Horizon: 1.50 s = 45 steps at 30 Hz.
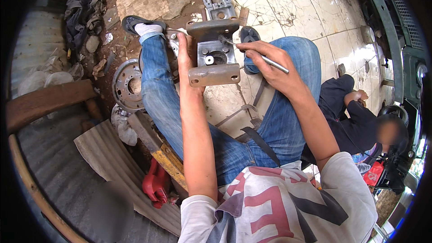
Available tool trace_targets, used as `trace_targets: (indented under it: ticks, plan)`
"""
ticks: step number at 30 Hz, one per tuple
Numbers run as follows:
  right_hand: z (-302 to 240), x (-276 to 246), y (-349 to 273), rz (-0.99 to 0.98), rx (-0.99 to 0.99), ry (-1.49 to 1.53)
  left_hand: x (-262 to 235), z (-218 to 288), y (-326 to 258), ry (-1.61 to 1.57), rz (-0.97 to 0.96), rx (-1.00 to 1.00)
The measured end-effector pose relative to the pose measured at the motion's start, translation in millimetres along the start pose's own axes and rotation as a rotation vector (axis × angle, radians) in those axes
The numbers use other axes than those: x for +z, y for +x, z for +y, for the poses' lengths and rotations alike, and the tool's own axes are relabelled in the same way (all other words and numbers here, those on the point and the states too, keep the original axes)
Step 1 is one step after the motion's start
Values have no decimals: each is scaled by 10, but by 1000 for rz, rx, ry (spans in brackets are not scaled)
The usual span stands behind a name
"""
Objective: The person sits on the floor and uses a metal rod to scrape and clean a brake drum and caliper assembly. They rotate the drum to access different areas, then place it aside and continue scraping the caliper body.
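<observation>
A heavy steel bracket (211, 75) with flanges at its near and far ends stands upright between my knees. My left hand (185, 60) grips the bracket's left side, thumb up, with the other fingers mostly hidden behind it. A flat plate with bolts and a large round hole forms the bracket's middle, and a small pale metal bushing (209, 60) shows over that hole. My right hand (271, 61) is closed round a slim brush with a silver handle (276, 65). The brush's dark, frayed tip reaches the plate just below the far flange.
Another machined metal part (219, 5) lies beyond the bracket. Round steel wheel rims (127, 85) rest by my left leg. A red tool (157, 183) and a yellow-painted beam (172, 170) are at lower left. To the right, another person (344, 112) in dark clothes sits near a green vehicle frame (411, 74).
</observation>
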State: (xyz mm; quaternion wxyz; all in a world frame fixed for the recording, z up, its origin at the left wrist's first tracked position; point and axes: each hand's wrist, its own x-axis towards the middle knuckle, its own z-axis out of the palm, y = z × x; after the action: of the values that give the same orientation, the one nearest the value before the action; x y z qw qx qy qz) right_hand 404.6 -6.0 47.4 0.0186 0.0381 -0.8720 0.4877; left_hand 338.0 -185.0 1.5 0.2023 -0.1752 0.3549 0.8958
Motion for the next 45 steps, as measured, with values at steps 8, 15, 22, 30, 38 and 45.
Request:
trace_targets:
  ticks: [8, 15, 22, 30, 38, 45]
  plan:
    - [-24, 31, -14, 31, -9, -40, -81, -48, 40, 47, 21, 43]
    - [4, 7, 0, 70, 20, -28, -248, -114, -45, 112, 16, 206]
    - [-30, -2, 9, 109, 91, -12, -264, -254, -269, 271, 72, 439]
    - [-29, -66, 26, 155, 131, 36, 68, -598, -430, 1000, 59, 938]
    - [161, -125, 12, 203, 11, -60, 384, -747, -147, 1169, 152, 1055]
    - [86, -95, 1, 169, 57, 85, 418, -379, -111, 1415, 139, 1006]
